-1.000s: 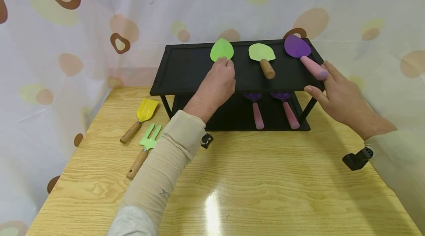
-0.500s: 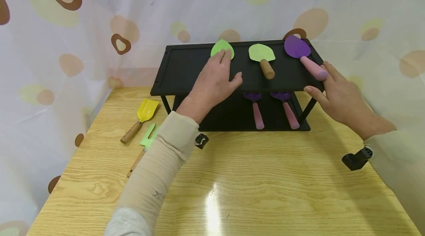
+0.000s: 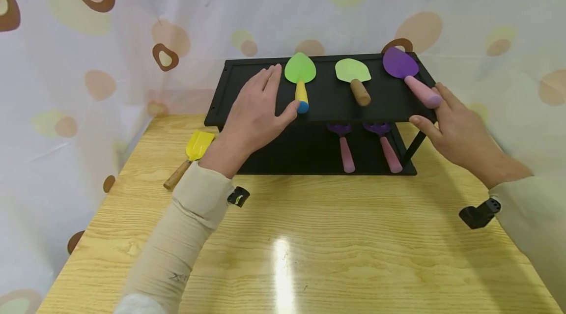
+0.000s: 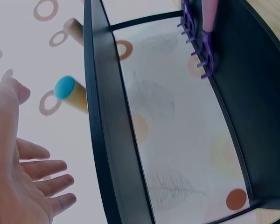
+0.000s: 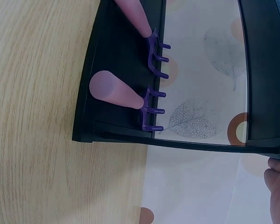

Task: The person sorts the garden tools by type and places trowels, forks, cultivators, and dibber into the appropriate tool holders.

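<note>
On the rack's top shelf (image 3: 327, 107) lies a trowel (image 3: 300, 69) with a green blade and a yellow handle tipped in blue. My left hand (image 3: 254, 110) is just left of it, fingers extended and holding nothing; its thumb is near the blue tip. In the left wrist view, a gap separates that hand (image 4: 23, 163) from the trowel handle (image 4: 74, 93). My right hand (image 3: 464, 132) rests on the shelf's right front corner, thumb at the front edge, beside a purple trowel (image 3: 400, 63) with a pink handle. A pale green trowel (image 3: 353, 70) with a wooden handle lies between the two.
Two purple hand rakes with pink handles, a left one (image 3: 347, 157) and a right one (image 3: 391, 157), lie on the lower shelf (image 3: 287, 164). A yellow shovel (image 3: 199, 144) with a wooden handle lies on the wooden table (image 3: 345, 245). A patterned curtain (image 3: 274, 4) hangs behind.
My left hand has let go of the green-bladed trowel and moved left, its fingers straightening. My left forearm now hides the green fork on the table. The right hand has stayed in place.
</note>
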Action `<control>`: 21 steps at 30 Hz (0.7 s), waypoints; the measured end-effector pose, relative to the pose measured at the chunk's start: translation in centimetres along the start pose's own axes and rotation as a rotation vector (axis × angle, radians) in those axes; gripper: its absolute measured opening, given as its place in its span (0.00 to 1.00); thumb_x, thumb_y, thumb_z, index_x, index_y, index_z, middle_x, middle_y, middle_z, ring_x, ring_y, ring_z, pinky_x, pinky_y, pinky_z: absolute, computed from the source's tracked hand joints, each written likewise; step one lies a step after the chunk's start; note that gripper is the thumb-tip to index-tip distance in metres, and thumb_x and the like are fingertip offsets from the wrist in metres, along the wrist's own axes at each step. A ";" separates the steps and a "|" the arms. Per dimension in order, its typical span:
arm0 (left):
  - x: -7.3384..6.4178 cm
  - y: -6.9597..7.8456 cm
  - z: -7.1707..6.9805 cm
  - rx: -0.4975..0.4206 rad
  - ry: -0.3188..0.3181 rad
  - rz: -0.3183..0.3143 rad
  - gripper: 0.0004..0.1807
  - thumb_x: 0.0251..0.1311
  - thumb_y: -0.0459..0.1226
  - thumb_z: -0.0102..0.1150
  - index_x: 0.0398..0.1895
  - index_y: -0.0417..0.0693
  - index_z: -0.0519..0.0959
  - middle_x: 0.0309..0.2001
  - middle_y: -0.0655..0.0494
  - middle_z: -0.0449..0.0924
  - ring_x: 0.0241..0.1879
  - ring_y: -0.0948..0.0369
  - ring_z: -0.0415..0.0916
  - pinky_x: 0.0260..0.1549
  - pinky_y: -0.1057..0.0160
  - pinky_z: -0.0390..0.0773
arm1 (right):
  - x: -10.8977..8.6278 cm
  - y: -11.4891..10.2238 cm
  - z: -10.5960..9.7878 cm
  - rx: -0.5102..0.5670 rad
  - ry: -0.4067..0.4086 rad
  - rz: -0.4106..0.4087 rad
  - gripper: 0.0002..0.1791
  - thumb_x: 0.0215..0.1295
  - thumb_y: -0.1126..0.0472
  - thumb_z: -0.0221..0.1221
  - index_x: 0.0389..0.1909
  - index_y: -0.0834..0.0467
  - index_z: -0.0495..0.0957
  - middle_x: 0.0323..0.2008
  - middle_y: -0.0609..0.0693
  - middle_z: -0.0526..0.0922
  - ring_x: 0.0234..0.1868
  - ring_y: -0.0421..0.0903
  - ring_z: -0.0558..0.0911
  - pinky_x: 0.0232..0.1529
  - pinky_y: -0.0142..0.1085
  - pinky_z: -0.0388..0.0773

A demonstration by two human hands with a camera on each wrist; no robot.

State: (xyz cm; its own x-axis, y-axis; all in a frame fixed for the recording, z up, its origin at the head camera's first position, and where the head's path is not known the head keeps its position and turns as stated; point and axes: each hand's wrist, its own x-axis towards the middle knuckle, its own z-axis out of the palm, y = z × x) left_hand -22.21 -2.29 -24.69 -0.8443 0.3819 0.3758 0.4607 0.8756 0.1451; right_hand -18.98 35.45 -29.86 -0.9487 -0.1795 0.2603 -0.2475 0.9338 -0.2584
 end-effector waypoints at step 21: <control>-6.0 -4.5 -0.5 0.000 0.096 0.105 0.40 0.58 0.56 0.45 0.69 0.44 0.51 0.68 0.50 0.54 0.67 0.54 0.52 0.67 0.57 0.50 | 0.1 -0.1 -0.1 0.018 -0.024 -0.004 0.37 0.67 0.43 0.41 0.70 0.46 0.36 0.69 0.64 0.36 0.65 0.70 0.47 0.60 0.64 0.47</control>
State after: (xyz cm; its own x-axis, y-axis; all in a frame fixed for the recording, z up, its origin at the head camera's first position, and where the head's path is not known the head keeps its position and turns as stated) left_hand -19.13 -8.68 -27.18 -0.7614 0.4417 0.4745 0.5453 0.8323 0.1002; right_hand -19.00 35.33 -29.72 -0.9522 -0.1909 0.2386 -0.2546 0.9275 -0.2739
